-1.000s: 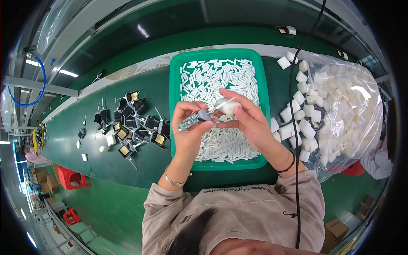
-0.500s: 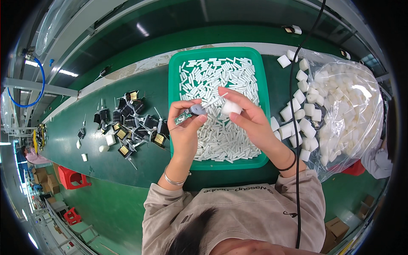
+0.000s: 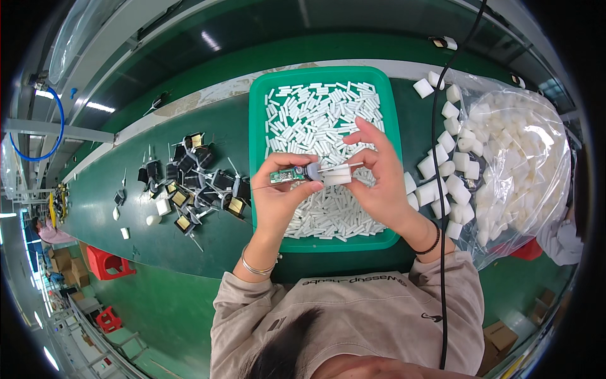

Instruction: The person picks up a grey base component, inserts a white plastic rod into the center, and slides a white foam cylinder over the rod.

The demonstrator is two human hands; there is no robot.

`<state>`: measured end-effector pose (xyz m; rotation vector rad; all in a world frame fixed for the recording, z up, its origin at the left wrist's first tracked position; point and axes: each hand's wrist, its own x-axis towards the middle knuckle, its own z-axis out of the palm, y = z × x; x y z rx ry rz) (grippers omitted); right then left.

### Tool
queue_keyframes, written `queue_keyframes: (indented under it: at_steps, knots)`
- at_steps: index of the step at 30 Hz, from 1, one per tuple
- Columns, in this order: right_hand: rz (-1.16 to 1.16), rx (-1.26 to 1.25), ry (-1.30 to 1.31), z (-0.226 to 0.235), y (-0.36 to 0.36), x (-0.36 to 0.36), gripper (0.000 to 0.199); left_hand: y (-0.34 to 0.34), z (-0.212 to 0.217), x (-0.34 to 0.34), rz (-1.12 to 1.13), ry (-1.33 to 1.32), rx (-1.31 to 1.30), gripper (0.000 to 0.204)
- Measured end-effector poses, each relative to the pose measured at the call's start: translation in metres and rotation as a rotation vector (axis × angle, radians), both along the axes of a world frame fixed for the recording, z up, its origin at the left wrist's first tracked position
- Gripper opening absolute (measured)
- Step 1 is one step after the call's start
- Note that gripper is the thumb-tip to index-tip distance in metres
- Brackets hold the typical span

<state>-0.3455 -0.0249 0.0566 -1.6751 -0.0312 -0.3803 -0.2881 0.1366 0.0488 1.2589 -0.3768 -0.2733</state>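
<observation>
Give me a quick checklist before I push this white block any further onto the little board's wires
1. Left hand grips the board: ok.
2. Right hand pinches the block: ok.
3. Block lined up with the wires: cannot tell, too small.
4. Work held over the tray, so a dropped part would likely land in it: ok.
5. Cable lies across the right wrist and might snag: not ok.

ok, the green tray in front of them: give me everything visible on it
The green tray looks like plastic: rectangular, rounded corners, raised rim. It lies flat on the green bench, long side running away from the person, filled with a loose heap of small white sticks. Both hands hover above its middle; whether they touch it cannot be told.
</observation>
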Motion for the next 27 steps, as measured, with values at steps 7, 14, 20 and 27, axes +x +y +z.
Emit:
queue_keyframes:
  at_steps: [7, 14, 20, 27]
  knots:
    - [0.045, 0.255, 0.093, 0.009, -0.004, -0.002, 0.084, 0.002, 0.002, 0.002, -0.049, 0.048, -0.002, 0.039]
    - [0.086, 0.350, 0.046, 0.007, -0.007, -0.002, 0.087, -0.004, 0.003, 0.000, -0.057, 0.007, 0.077, 0.037]
    - [0.136, 0.361, 0.034, 0.007, -0.010, -0.002, 0.086, -0.004, 0.014, 0.000, -0.075, 0.047, 0.193, 0.032]
    - [0.089, 0.550, 0.063, 0.009, -0.007, -0.006, 0.065, -0.008, 0.028, 0.002, -0.118, 0.091, 0.259, 0.031]
